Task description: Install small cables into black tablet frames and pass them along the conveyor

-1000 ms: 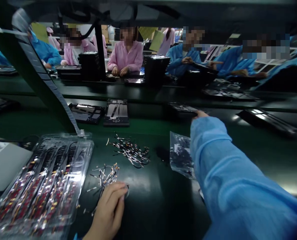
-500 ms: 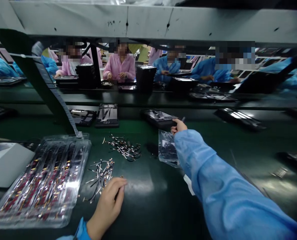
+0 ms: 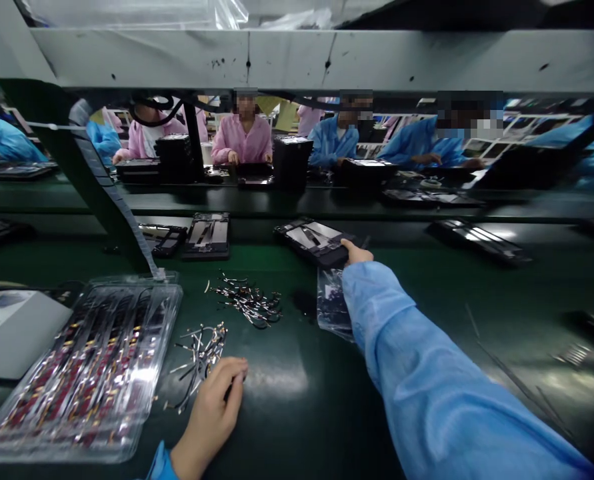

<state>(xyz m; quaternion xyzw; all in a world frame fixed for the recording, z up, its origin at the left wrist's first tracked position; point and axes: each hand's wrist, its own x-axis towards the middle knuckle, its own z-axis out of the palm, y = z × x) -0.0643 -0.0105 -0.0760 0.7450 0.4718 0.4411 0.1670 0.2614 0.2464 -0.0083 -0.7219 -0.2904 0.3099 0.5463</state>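
My right hand reaches out at the middle and grips the near right corner of a black tray with an opened flat device in it. A thin dark stick pokes out beside those fingers; I cannot tell what it is. Below the tray lies a clear plastic bag, partly covered by my blue sleeve. Low on the left, my left hand rests with fingers curled together, the tips hidden. It borders a loose pile of small flex cables. Another such cable pile lies farther off.
A clear plastic tray of cables is at left, beside a white box. Other black trays line the green bench. A slanted green post and an overhead beam frame the view. Co-workers sit opposite.
The black tray in my right hand has shifted slightly left, and more of its top face shows. My left hand stays nearly in place beside the cables. The view has tilted up a little.
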